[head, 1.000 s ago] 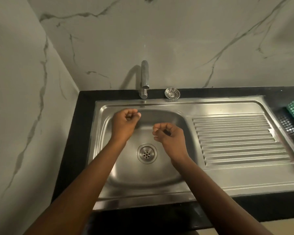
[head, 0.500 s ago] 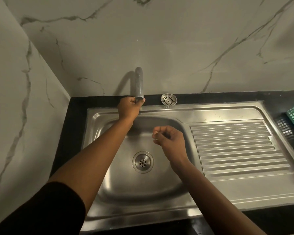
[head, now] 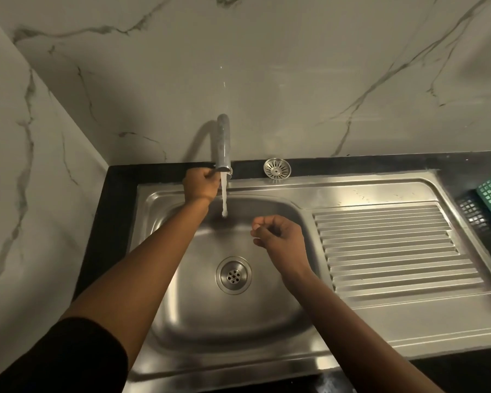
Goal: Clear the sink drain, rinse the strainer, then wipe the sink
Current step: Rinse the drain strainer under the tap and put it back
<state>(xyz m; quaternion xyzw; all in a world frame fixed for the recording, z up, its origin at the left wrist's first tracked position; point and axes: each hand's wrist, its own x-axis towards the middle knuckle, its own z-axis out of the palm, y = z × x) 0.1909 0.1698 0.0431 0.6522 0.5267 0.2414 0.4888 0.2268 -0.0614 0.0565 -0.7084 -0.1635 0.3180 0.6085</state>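
Head view: your left hand (head: 201, 185) is closed on the tap (head: 223, 143) base, water running into the sink (head: 238, 316). Your right hand (head: 278, 236) hovers over the basin, loosely curled, holding nothing. The strainer (head: 277, 167) lies flat on the bench (head: 352, 164) behind the sink, holes up.

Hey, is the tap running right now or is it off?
On. A white stream of water falls from the tap spout into the sink, and the left hand grips the tap's handle.
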